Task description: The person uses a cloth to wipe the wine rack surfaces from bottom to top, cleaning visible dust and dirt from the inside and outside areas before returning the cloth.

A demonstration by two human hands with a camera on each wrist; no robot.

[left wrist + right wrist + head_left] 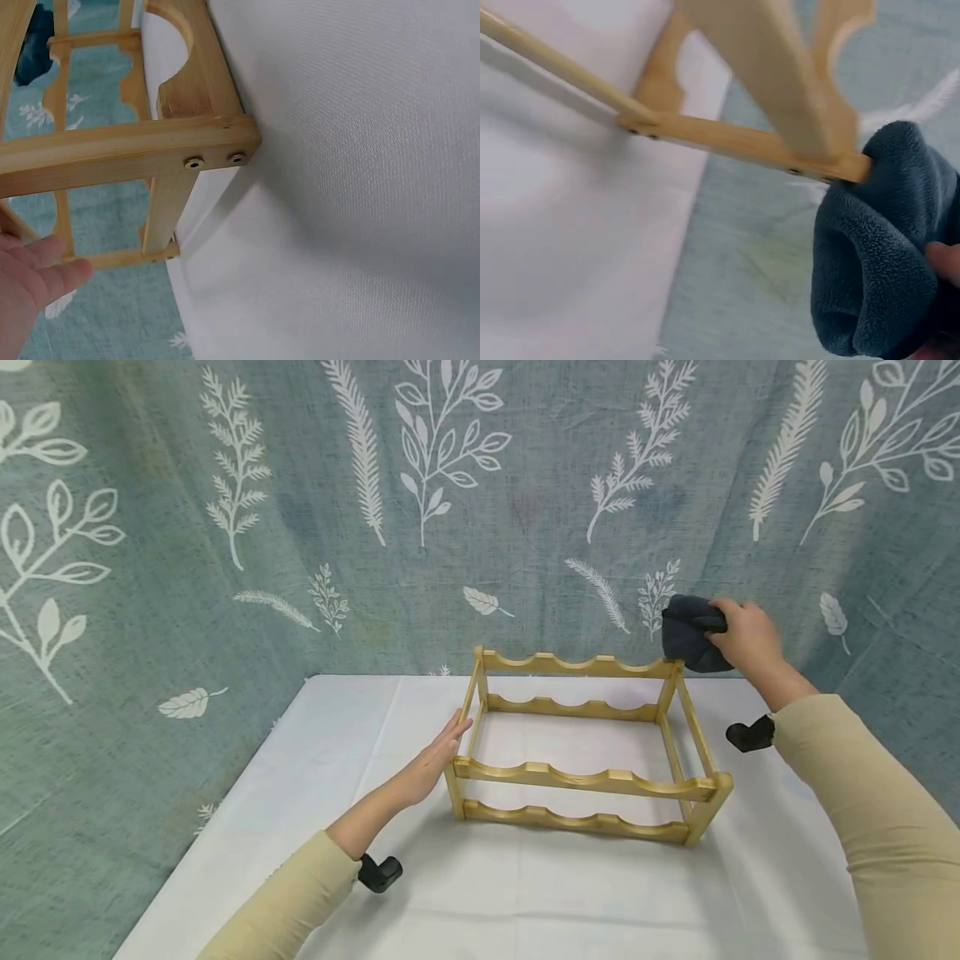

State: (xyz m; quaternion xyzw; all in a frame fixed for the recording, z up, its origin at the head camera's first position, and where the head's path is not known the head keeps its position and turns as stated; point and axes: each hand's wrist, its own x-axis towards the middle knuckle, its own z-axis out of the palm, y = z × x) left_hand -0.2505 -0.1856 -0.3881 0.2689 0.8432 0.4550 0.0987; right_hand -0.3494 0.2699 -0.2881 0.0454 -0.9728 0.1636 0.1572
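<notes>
A light wooden rack [585, 781] with scalloped rails on two levels stands on a white-covered table. My left hand [429, 766] rests against its left side near the front corner, fingers extended. The left wrist view shows these fingers [64, 279] beside the rack's wooden bars [112, 154]. In my right hand [752, 643] is a bunched dark blue-grey cloth [690, 631], gripped at the rack's back right top corner. Seen from the right wrist, the fuzzy cloth [877, 247] touches the end of a wooden post [750, 142]; most of that hand is hidden or out of frame.
The white tabletop [450, 893] extends in front of the rack and to both sides. Behind it hangs a grey-green curtain [525, 585] with white leaf prints. Small black devices [381, 874] sit at both wrists.
</notes>
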